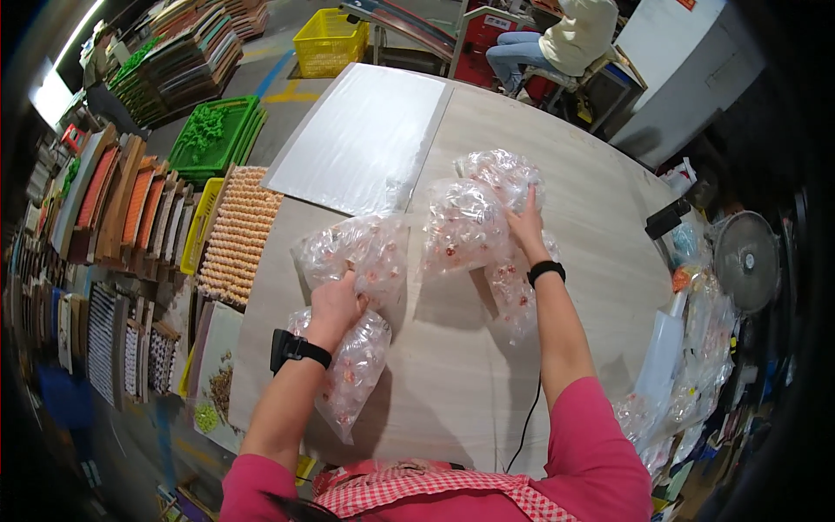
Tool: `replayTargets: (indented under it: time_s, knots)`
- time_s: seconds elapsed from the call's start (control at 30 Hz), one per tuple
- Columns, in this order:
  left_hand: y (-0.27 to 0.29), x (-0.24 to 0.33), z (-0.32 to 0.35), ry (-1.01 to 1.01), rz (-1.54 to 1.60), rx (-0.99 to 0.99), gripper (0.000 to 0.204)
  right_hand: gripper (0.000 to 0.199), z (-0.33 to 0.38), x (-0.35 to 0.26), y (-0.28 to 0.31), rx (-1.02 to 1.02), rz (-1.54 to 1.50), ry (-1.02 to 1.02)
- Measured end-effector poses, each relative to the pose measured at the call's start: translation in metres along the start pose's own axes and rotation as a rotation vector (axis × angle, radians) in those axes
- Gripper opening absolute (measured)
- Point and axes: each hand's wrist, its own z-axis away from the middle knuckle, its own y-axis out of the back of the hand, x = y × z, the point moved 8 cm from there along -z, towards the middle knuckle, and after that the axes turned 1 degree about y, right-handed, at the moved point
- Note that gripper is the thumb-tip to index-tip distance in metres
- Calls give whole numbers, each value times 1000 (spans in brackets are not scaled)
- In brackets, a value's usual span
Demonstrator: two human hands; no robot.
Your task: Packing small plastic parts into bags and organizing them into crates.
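I see left hand [337, 306] clamped on clear plastic bags [376, 252] | right hand [527, 230] touching right-side bags [463, 224], grip unclear to me | desk [452, 391] beneath

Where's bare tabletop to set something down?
Widest: tabletop between the right hand and the heaped plastic at right. Also between the forearms, left of the black cable. Crowded: around the right hand and left hand, with clear bags.

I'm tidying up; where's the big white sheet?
In the head view, the big white sheet lies at the far left of the table, beyond the left hand and a clear bag.
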Motion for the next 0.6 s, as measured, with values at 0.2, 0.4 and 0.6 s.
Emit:
replayTargets:
  time_s: [0.2,0.4,0.6]
  knots:
    - [1,9,-4,-46,-42,43,39,80,-28,31,-17,-166,117,-132]
    - [-10,12,-3,16,-105,16,46,57,-38,28,-19,-110,-93,-24]
    - [-11,9,1,-51,-145,28,43,32,10,11,-18,-93,22,-421]
